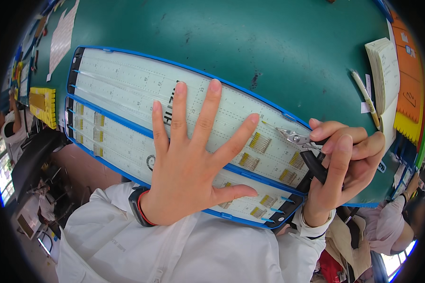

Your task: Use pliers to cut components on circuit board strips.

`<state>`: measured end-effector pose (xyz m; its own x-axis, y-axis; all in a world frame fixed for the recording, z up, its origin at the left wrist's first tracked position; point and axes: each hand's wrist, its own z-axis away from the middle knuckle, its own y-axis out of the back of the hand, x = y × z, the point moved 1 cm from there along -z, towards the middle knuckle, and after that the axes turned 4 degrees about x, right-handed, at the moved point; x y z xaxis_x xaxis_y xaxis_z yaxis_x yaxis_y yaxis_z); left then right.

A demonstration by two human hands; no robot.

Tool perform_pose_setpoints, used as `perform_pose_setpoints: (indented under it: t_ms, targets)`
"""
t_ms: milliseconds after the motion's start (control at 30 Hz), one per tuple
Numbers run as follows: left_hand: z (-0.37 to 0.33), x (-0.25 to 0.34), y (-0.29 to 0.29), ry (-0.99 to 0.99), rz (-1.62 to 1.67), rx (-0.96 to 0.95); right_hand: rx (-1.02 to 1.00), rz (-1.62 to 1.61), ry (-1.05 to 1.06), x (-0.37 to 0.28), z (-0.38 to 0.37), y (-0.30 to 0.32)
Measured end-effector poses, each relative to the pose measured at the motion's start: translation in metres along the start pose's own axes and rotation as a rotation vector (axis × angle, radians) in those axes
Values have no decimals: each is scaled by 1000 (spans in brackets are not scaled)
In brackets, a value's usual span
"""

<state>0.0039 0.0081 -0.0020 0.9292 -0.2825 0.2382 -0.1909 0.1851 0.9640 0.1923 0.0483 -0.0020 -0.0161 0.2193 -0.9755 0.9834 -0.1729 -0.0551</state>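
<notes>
Lying along the near edge of the green-topped bench (288, 42), a long, shallow, blue-rimmed case (123, 70) with two pale, ruled panels is observed, opened out and set aslant. Small bundles of thin, yellow-headed metal pins (259, 142) are fixed in groups near the right end of both panels; similar groups are seen at the left end of the nearer panel.

The left hand (186, 162) is held palm down over the middle of the case, its fingers spread wide and nothing grasped; whether the panels are touched cannot be determined. A dark wristband with a red edge (139, 207) is worn on its wrist.

Above the right end of the case, small silver pliers with black handles (295, 137) are held in the curled fingers of the right hand (344, 162). A single thin, yellow-ended pin (265, 123) is noted at the plier tips, just beside the left index fingertip; whether it is gripped cannot be confirmed.

At the bench's right edge, an open, cream-paged notebook (382, 70) and a slim white pen (363, 92) are found.
</notes>
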Motion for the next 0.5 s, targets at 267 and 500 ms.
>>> perform_pose_setpoints:
  t_ms: [267, 500]
  targets:
    - [1, -2, 1, -1, 17, 0, -48, -39, 38, -1, 2, 11]
    - [-1, -3, 9, -22, 74, -23, 181, -129, 142, 0, 4, 58]
